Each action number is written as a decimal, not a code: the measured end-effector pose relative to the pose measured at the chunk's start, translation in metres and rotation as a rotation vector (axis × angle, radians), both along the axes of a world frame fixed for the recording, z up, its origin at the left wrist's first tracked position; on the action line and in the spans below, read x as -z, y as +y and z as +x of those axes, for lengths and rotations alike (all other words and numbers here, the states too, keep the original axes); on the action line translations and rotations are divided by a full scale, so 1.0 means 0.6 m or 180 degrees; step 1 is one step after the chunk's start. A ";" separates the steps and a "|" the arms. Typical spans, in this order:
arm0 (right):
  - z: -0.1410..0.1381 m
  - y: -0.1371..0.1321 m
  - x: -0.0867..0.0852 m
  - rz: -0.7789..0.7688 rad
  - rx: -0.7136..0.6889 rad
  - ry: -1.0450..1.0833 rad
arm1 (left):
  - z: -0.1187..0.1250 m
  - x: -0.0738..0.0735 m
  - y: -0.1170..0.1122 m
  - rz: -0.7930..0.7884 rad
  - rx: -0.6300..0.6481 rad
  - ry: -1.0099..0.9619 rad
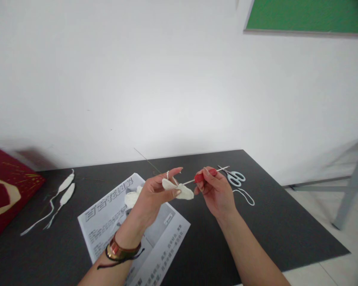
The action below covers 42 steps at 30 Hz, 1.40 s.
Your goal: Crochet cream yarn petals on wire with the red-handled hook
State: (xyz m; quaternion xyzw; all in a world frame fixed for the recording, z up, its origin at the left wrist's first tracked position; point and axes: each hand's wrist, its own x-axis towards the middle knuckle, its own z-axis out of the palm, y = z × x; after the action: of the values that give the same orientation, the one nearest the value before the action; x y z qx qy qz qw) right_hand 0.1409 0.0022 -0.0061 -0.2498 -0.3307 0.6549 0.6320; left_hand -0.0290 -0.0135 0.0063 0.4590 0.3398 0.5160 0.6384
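Note:
My left hand pinches a white crocheted piece between thumb and fingers, with white yarn looped over the raised index finger. In my right hand is a crochet hook with a red grip, its fingers closed round the handle. The hook's thin shaft points left and meets the top edge of the crocheted piece. Both hands are held above the printed sheet and the dark table. A white ball of yarn is partly hidden behind my left hand.
A printed paper sheet lies on the black table. Scissors and a yarn loop lie to the right. Two white crocheted petals with tails are at left, near a red box. A thin wire lies behind.

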 end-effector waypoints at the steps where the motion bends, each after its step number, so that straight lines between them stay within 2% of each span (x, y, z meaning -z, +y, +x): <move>1: 0.001 -0.001 -0.001 0.0000 0.0008 0.0002 | -0.001 -0.001 -0.002 -0.0035 0.0033 -0.0010; 8: 0.003 -0.002 -0.002 0.0002 0.0092 0.0036 | -0.006 -0.009 -0.009 0.0056 0.0036 -0.0045; 19: 0.009 -0.006 -0.009 0.0245 0.0077 -0.0145 | -0.012 -0.014 -0.011 0.0076 0.0259 0.0010; 34: 0.013 -0.009 -0.010 0.0368 0.0070 -0.0336 | -0.025 -0.010 -0.007 0.0143 0.0486 0.0212; 42: 0.013 -0.011 -0.012 0.0304 0.0016 -0.0421 | -0.021 -0.010 -0.006 0.0119 0.0407 0.0300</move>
State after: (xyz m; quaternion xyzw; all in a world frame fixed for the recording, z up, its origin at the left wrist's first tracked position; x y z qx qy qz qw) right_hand 0.1484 -0.0047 0.0011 -0.2629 -0.4020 0.6188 0.6216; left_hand -0.0418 -0.0174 0.0121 0.5154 0.3297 0.4583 0.6447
